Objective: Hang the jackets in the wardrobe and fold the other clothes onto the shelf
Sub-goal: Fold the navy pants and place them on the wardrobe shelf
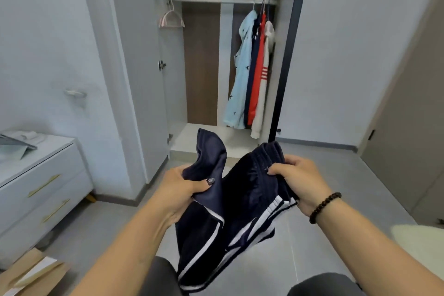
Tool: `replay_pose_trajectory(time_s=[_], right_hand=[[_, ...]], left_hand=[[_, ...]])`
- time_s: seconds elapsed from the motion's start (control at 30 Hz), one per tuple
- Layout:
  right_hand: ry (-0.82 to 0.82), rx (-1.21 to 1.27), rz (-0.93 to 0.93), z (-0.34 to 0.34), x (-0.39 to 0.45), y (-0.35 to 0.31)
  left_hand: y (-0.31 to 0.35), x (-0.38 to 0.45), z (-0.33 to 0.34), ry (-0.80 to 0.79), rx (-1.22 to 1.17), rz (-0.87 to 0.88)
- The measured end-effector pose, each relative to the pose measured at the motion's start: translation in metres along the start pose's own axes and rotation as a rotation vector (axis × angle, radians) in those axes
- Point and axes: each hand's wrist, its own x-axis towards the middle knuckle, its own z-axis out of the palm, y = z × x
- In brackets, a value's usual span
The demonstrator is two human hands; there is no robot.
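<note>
Navy striped shorts (230, 209) hang near you: your left hand (177, 190) clutches one side, your right hand (298, 180) pinches the waistband. Four garments (252, 67) already hang on the rail (223, 0), far right; these shorts are not yet folded or shelved.

At lower centre, the left hand (179, 190) and right hand (299, 180) grip navy white-striped trousers (240, 211) before the open wardrobe (223, 55), where four garments (252, 72) hang at upper right.
</note>
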Motion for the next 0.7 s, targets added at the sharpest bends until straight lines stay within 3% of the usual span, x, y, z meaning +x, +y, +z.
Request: replay_pose_trajectory(time_s=[0.17, 0.4, 0.57, 0.7], right_hand=[[-0.018, 0.021, -0.059, 0.001, -0.016, 0.022], [0.067, 0.028, 0.025, 0.003, -0.045, 0.095], [0.118, 0.133, 0.128, -0.010, -0.078, 0.136], [0.007, 0.235, 0.234, -0.022, -0.092, 0.147]], left_hand=[[-0.018, -0.034, 0.033, -0.132, 0.173, 0.016], [-0.088, -0.079, 0.058, -0.180, 0.445, 0.021], [-0.127, -0.103, 0.061, -0.315, 0.310, 0.005], [-0.149, -0.112, 0.059, -0.354, 0.253, -0.040]])
